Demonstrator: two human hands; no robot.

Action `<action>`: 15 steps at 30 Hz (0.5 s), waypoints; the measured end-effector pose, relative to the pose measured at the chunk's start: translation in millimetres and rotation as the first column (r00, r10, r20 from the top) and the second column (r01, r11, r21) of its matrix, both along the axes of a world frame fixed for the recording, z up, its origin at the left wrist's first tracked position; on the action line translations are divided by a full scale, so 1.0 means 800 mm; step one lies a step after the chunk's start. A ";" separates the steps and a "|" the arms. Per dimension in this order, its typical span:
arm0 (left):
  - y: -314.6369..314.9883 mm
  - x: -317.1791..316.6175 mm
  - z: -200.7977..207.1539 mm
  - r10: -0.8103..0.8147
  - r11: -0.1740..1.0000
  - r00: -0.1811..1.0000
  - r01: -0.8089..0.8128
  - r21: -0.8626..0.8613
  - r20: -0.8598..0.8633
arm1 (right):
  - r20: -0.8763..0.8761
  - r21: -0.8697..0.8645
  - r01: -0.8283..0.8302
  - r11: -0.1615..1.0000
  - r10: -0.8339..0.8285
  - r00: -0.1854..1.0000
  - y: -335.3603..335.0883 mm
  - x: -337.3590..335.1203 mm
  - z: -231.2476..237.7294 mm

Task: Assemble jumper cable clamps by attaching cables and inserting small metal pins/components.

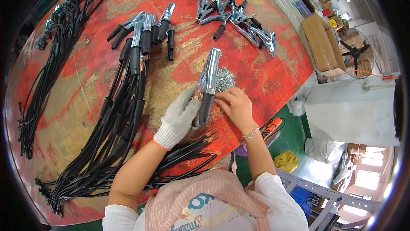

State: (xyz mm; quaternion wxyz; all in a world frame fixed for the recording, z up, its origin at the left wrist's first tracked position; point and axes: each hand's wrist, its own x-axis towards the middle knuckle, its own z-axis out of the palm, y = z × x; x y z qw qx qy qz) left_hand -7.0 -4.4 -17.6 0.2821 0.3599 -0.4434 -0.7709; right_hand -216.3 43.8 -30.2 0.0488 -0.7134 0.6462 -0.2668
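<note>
A silver cable clamp (209, 77) with a black grip is held upright over the table by my left hand (181, 113), which wears a pale knitted glove. Copper shows at the clamp beside the gloved fingers. My bare right hand (235, 105) is closed in a pinch beside the black grip; what its fingertips hold, if anything, is hidden. Just beyond them lies a pile of small metal nuts (224, 80). Left of my hands, several clamps (136, 38) are joined to a bundle of black cables (115, 124). Loose clamps (232, 13) lie in a heap at the far right.
Another bundle of black cables (60, 55) runs along the left of the worn red table (179, 68). More cable ends (188, 154) with bare copper lie under my left forearm. Past the right edge are a cardboard box (322, 45), a fan (355, 53) and an orange tool (273, 125).
</note>
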 end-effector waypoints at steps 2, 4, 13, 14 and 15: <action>0.001 -0.001 -0.002 0.008 1.000 1.000 -0.008 -0.009 -0.006 | -0.048 0.001 -0.030 1.000 0.030 0.998 -0.004 -0.001 0.001; -0.001 0.000 0.006 -0.027 0.999 0.999 0.027 -0.019 0.039 | -0.122 0.014 -0.051 0.999 0.053 0.991 -0.007 -0.003 0.006; 0.002 0.000 0.011 -0.042 0.996 0.996 0.047 -0.069 0.073 | 0.436 -0.045 0.066 0.997 -0.040 0.899 0.000 0.022 0.025; 0.002 0.000 0.010 -0.037 0.995 0.996 0.044 -0.084 0.077 | 0.435 -0.070 0.065 0.995 -0.028 0.900 0.000 0.026 0.024; 0.001 0.000 0.010 -0.039 0.994 0.996 0.047 -0.102 0.082 | 0.382 -0.146 0.044 0.988 0.015 0.924 -0.004 0.031 0.023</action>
